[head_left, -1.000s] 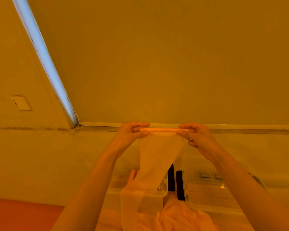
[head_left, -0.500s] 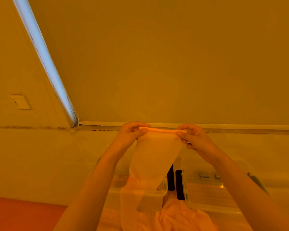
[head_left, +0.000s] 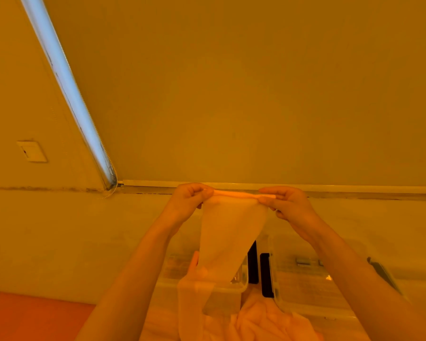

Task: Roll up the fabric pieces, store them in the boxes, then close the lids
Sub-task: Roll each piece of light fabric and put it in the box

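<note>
Up at wall height we hold one sheer fabric piece (head_left: 231,232) by its top edge, which is already wound into a thin roll (head_left: 239,194). That roll runs level from side to side, its long axis going from one hand to the other. Below it the loose cloth hangs straight down, narrowing as it drops toward the boxes.

Our left hand (head_left: 186,203) has its fingers curled and pinches the left end of the roll between thumb and fingertips. Our right hand (head_left: 289,205) does the same at the right end, fingers bent over the top and thumb beneath.

Under the hanging cloth we count two clear plastic boxes side by side: the left box (head_left: 240,287), partly behind the fabric, and the right box (head_left: 305,291). Each shows a black latch at its inner end, so two latches (head_left: 252,264) stand just beside each other between the boxes. A heap of more pale fabric (head_left: 268,321) lies in front of them; we cannot count its pieces.

We can read no brand, label or writing anywhere. One wall switch plate (head_left: 32,151) sits at the left.
</note>
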A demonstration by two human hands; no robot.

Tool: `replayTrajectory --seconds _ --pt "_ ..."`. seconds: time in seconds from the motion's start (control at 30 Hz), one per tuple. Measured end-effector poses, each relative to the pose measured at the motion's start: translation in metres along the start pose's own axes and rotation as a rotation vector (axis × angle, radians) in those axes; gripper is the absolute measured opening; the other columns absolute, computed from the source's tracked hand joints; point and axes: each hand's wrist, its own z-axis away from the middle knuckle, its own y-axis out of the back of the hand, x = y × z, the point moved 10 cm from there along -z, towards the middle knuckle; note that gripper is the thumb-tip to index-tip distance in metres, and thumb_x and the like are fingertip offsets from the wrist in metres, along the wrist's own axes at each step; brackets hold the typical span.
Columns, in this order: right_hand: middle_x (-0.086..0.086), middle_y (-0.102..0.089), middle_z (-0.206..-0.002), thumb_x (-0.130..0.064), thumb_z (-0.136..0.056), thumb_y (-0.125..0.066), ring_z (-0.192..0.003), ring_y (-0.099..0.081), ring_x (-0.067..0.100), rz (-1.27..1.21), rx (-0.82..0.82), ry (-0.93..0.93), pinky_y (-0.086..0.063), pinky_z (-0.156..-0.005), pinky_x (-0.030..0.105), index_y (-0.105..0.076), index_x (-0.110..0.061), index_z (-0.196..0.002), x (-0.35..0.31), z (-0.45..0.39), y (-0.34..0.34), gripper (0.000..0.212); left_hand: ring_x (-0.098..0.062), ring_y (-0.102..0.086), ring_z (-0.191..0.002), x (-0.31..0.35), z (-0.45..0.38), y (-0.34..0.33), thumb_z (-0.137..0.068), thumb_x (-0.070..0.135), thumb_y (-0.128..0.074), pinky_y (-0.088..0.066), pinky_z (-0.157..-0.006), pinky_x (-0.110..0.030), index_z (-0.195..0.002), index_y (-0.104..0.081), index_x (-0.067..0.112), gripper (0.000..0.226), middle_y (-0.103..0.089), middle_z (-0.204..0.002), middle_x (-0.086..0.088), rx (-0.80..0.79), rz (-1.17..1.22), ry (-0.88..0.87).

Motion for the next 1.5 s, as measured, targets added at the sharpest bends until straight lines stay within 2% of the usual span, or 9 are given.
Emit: replayTrajectory --seconds 0.23,0.4,0.53,0.83,1.03,1.2,1.3,1.4,1.5 --pt "0.000 -0.068 -0.083 -0.017 -0.082 -0.072 -0.069 -0.055 0.008 0.137 0.028 0.007 -0.040 -0.050 0.012 -0.073 -0.017 -0.092 0.000 -0.001 0.000 0.009 0.003 -0.042 -0.048 0.002 0.000 0.000 -0.096 0.012 -0.053 -0.031 -0.049 -0.013 -0.083 -0.064 0.016 0.018 -0.051 -0.053 0.012 -0.014 -0.058 -0.002" --pt "-0.004 -0.069 -0.088 -0.016 -0.082 -0.071 -0.079 -0.062 0.001 0.033 0.046 -0.005 -0.042 -0.063 0.011 -0.072 -0.012 -0.097 0.002 -0.003 0.003 0.015 -0.007 -0.046 -0.059 -0.007 0.000 0.002 -0.092 0.013 -0.060 -0.035 -0.055 -0.020 -0.088 -0.070 0.022 0.014 -0.057 -0.067 0.005 0.010 0.009 0.042" --pt "0.003 -0.068 -0.093 -0.013 -0.089 -0.063 -0.085 -0.066 0.016 -0.065 -0.021 0.008 -0.054 -0.068 0.023 -0.067 -0.012 -0.094 0.003 -0.003 -0.005 0.007 -0.012 -0.055 -0.069 -0.008 0.000 -0.002 -0.090 0.005 -0.059 -0.043 -0.061 -0.022 -0.087 -0.071 0.018 0.018 -0.064 -0.077 -0.001 0.007 0.160 0.080" --pt "0.007 -0.065 -0.108 -0.006 -0.089 -0.061 -0.097 -0.065 0.022 -0.160 -0.071 0.027 -0.055 -0.073 0.029 -0.068 -0.013 -0.097 -0.001 -0.005 -0.012 0.014 -0.001 -0.051 -0.050 -0.007 -0.001 0.001 -0.091 0.000 -0.054 -0.039 -0.046 -0.013 -0.086 -0.067 0.012 0.018 -0.060 -0.062 0.004 0.036 0.235 0.088" --pt "0.006 -0.068 -0.102 -0.012 -0.089 -0.061 -0.094 -0.065 0.018 -0.196 -0.026 0.045 -0.055 -0.071 0.025 -0.072 -0.013 -0.093 -0.004 -0.005 -0.011 0.012 -0.001 -0.054 -0.058 -0.006 -0.004 0.007 -0.089 0.009 -0.062 -0.039 -0.055 -0.017 -0.079 -0.068 0.016 0.013 -0.065 -0.065 0.010 0.087 0.197 0.064" --pt "0.006 -0.071 -0.103 -0.008 -0.085 -0.065 -0.094 -0.068 0.018 -0.195 -0.011 0.046 -0.057 -0.075 0.029 -0.069 -0.016 -0.106 -0.003 -0.005 -0.007 0.023 0.002 -0.056 -0.058 -0.002 -0.002 0.010 -0.087 0.008 -0.065 -0.039 -0.054 -0.012 -0.102 -0.070 0.011 0.016 -0.067 -0.071 0.005 0.087 0.117 0.046" --pt "0.006 -0.073 -0.096 -0.003 -0.084 -0.065 -0.087 -0.070 0.017 -0.207 -0.008 0.022 -0.056 -0.069 0.024 -0.070 -0.015 -0.102 -0.001 -0.004 -0.007 0.022 0.007 -0.052 -0.054 0.002 -0.001 0.012 -0.085 0.003 -0.066 -0.035 -0.051 -0.010 -0.099 -0.070 0.008 0.015 -0.066 -0.066 0.012 0.083 0.090 0.030" --pt "0.004 -0.072 -0.090 -0.006 -0.088 -0.062 -0.085 -0.068 0.017 -0.183 -0.037 0.033 -0.055 -0.066 0.024 -0.069 -0.011 -0.096 -0.004 -0.002 -0.011 0.012 0.001 -0.048 -0.054 0.007 0.001 0.011 -0.087 0.007 -0.064 -0.035 -0.051 -0.014 -0.090 -0.069 0.016 0.010 -0.063 -0.059 0.012 0.057 0.048 0.004" --pt "0.009 -0.067 -0.096 -0.013 -0.093 -0.057 -0.083 -0.069 0.020 -0.104 -0.063 0.049 -0.058 -0.067 0.030 -0.064 -0.013 -0.098 -0.011 0.002 -0.015 0.009 -0.014 -0.049 -0.061 0.011 0.002 0.006 -0.092 0.014 -0.060 -0.036 -0.053 -0.023 -0.092 -0.065 0.017 0.005 -0.059 -0.068 -0.003 0.006 0.053 0.001"
